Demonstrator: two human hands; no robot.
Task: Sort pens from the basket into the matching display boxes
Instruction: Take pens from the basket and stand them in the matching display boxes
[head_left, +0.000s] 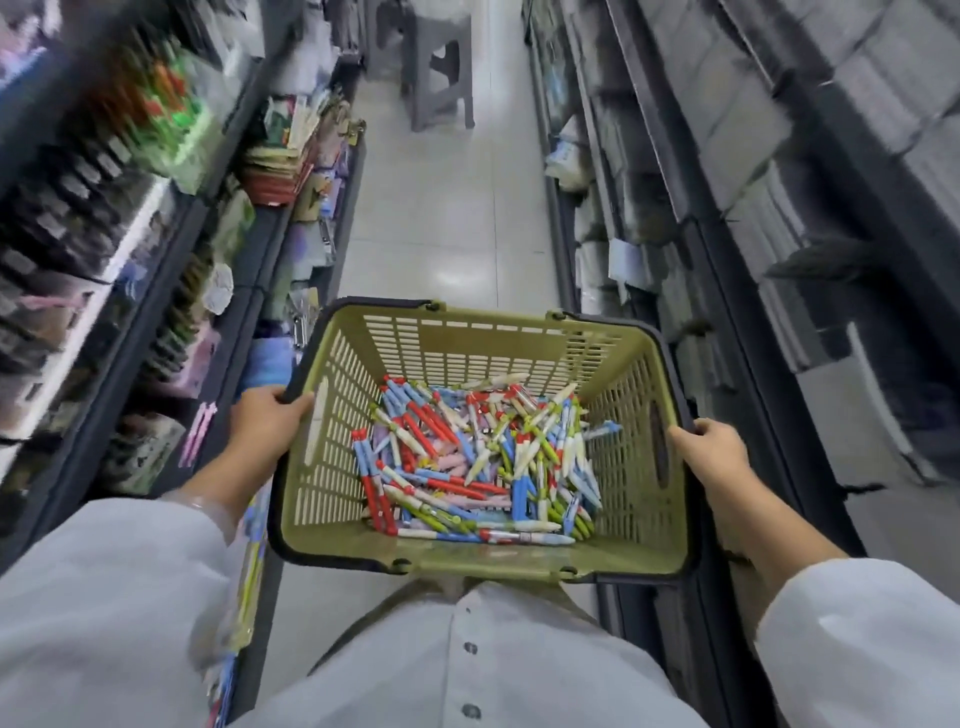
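Both hands are carrying the basket (483, 332) out in front, above the aisle floor (447, 218). The left hand (267, 418) is gripping the left rim, thumb curled over the edge. The right hand (709, 452) is clamping the right rim, fingers wrapped under it. The pens (467, 462) are lying in a loose heap on the basket's bottom: red, blue, green, cream, pink. Shelves (130, 208) are blurring past on the left, shelves of pale stock on the right, a stool (439, 67) standing ahead. No label is sharp enough to read.
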